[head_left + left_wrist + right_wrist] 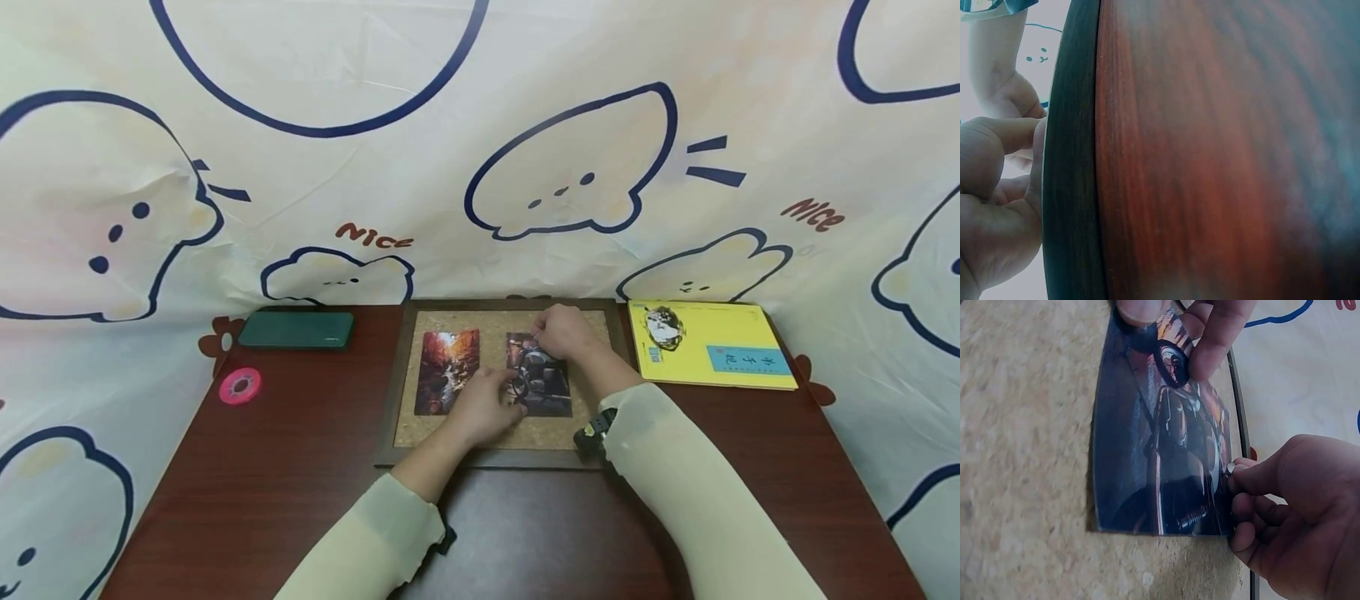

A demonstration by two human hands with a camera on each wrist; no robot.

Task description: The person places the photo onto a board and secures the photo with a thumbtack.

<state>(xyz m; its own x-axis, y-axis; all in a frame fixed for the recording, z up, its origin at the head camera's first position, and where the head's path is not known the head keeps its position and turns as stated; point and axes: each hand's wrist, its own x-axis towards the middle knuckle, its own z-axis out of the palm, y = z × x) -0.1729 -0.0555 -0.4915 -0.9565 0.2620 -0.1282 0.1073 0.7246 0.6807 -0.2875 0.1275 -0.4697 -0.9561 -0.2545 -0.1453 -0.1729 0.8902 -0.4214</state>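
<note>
A dark photo print of a motorcycle (547,387) lies on a framed cork board (495,435). My left hand (483,410) rests on the photo's left part, thumb and fingers spread; in the right wrist view its fingertips (1213,347) touch the print. At the photo's top edge, my right hand (564,332) pinches a small silvery thumbtack (1230,468) between thumb and finger. The tack's point is hidden. To the left, a second photo with orange trees and a stream (444,367) lies on the same cork, partly behind the left hand.
A yellow book (705,333) lies right of the board. On the left are a dark green case (296,329) and a pink ring-shaped roll (240,386). The brown table (300,450) meets a cartoon-printed cloth (450,183) at the back.
</note>
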